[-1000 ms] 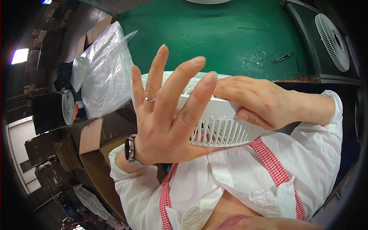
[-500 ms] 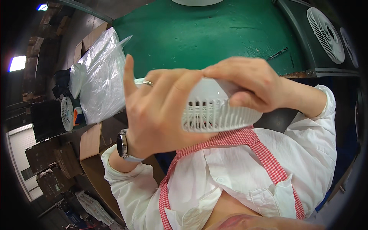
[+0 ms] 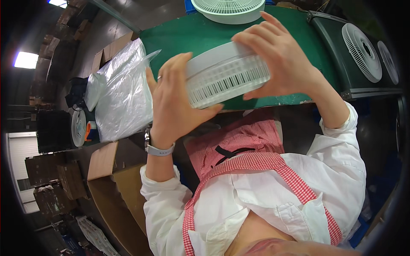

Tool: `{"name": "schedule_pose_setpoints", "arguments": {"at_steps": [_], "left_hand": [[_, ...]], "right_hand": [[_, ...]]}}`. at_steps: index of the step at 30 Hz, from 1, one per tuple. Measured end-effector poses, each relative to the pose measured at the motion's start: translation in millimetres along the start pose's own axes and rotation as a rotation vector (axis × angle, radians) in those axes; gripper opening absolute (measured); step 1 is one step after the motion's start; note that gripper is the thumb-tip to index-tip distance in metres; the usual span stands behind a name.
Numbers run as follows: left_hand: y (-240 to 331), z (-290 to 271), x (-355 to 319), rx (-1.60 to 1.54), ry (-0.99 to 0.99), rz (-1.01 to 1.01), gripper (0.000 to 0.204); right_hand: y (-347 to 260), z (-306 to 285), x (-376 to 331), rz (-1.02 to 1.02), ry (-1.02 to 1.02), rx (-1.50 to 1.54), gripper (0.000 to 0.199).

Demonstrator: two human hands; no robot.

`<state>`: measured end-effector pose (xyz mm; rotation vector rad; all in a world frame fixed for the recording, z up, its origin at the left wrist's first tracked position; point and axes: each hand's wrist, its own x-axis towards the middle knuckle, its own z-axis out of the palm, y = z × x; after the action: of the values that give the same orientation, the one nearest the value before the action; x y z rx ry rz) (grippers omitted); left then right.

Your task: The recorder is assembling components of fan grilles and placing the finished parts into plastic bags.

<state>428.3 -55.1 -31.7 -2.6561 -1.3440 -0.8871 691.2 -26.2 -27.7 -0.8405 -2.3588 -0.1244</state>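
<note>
One white fan grille, held edge-on between both hands above the green table

Your left hand (image 3: pixel 173 104) is spread flat on the white fan grille (image 3: pixel 226 79) at its 9 o'clock; your right hand (image 3: pixel 277 55) wraps its 3 o'clock rim. Keep your palms opposed so it stays level. Count: one clear plastic bag pile (image 3: pixel 124 91), one green table (image 3: pixel 188 36), one held grille, three more fan grilles (image 3: pixel 228 8) at 12 to 2 o'clock.

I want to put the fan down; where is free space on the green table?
Free green table lies between the clear plastic bags and the white fan held by left hand and right hand. Second fan crowds the far edge.
</note>
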Motion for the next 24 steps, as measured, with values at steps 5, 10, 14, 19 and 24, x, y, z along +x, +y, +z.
{"name": "schedule_pose_setpoints", "arguments": {"at_steps": [5,10,14,19,24], "left_hand": [[0,-7,-1,0.043,-0.083,-0.057,0.093],[-1,-7,-11,0.021,-0.039,-0.068,0.093],[-3,-6,-11,0.019,-0.028,-0.076,0.094],[-3,-4,-11,0.007,-0.032,-0.074,0.094],[-7,1,-8,0.006,0.09,0.063,0.085]], "right_hand": [[-11,14,11,-0.108,0.023,0.06,0.08],[-13,17,11,-0.153,0.051,0.158,0.061],[-12,17,16,-0.169,0.023,0.149,0.056],[-10,15,15,-0.193,-0.008,0.127,0.061],[-12,22,8,-0.062,0.103,0.261,0.069]]}}
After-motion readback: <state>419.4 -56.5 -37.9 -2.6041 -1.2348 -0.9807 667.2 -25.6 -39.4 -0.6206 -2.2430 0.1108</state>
